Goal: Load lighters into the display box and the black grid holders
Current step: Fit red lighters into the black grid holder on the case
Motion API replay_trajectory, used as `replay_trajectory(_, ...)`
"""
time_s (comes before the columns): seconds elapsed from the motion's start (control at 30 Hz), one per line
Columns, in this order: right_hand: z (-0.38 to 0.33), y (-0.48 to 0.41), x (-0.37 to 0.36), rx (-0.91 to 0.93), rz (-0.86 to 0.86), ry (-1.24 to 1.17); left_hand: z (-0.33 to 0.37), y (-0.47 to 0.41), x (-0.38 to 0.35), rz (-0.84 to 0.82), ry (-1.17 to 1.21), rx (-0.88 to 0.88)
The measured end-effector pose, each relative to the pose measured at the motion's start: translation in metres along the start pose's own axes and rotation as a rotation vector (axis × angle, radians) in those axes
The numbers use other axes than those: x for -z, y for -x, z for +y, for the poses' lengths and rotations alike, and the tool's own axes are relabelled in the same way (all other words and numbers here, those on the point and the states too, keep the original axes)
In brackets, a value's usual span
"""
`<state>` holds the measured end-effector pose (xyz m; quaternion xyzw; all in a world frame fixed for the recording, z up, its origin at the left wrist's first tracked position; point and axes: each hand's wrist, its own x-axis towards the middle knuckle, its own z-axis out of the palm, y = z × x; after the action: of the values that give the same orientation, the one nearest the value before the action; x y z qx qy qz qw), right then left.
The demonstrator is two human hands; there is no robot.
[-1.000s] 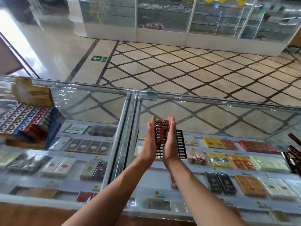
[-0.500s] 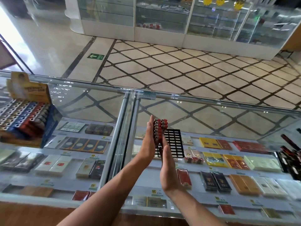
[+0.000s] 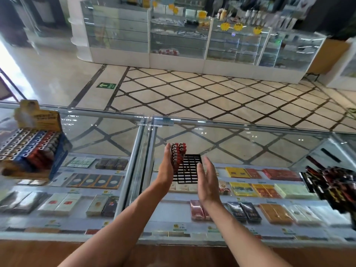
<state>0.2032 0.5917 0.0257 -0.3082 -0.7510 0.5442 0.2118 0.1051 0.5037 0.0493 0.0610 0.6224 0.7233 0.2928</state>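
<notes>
Red lighters [image 3: 178, 154] stand packed in two rows along the left edge of a black grid holder [image 3: 189, 170] on or just above a glass surface [image 3: 250, 143], the left hand [image 3: 166, 170] laid flat, fingers straight, against their outer side. The right hand [image 3: 208, 182], open with fingers straight and holding nothing, hovers just right of the holder, apart from it. Well left of the holder sits a display box [image 3: 59, 155] full of lighters; well to its right, a blurred dark pile [image 3: 335, 187].
</notes>
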Motion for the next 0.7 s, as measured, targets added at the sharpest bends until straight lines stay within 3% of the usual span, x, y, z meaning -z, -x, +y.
replay_trajectory(0.47, 0.000, -0.003, 0.016, -0.046, -0.188, 0.136, 0.015, 0.005, 0.005, -0.026, -0.131, 0.003)
replay_trajectory(0.6, -0.013, -0.022, 0.036, 0.019, -0.219, 0.319, 0.026, -0.001, 0.016, -0.054, -0.414, -0.154)
replay_trajectory(0.7, -0.021, -0.035, 0.057, 0.104, -0.189, 0.473, 0.030, -0.014, 0.021, -0.047, -0.936, -0.393)
